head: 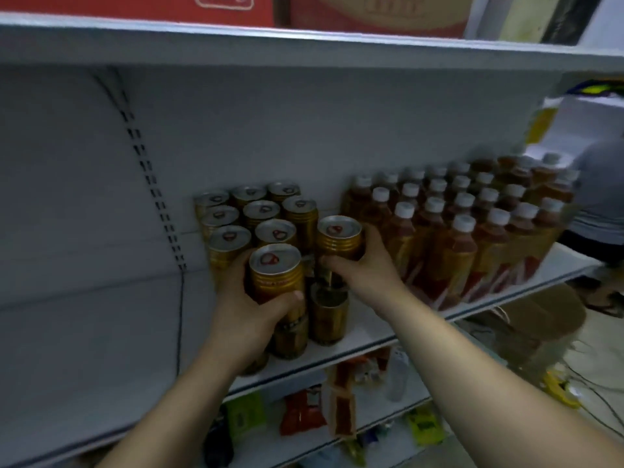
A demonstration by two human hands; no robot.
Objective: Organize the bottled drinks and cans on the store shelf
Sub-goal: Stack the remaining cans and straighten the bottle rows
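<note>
- Partly hidden under both hands, two shadowed cans stand on the shelf, their labels too dark to read. Whether the held cans rest on them cannot be told.
- The left hand is curled round a gold can, thumb across its front, fingers hidden behind it.
- The right hand clamps a second gold can from its right side, just beside the first.
- Behind the left hand stands a block of cans in rows.
- Right of the right hand, white-capped brown bottles fill the shelf, the farthest blurred.
- Above, red boxes are cut off.
- Below, packets are too blurred to name.
- Far right, a person is cut off at the edge.
</note>
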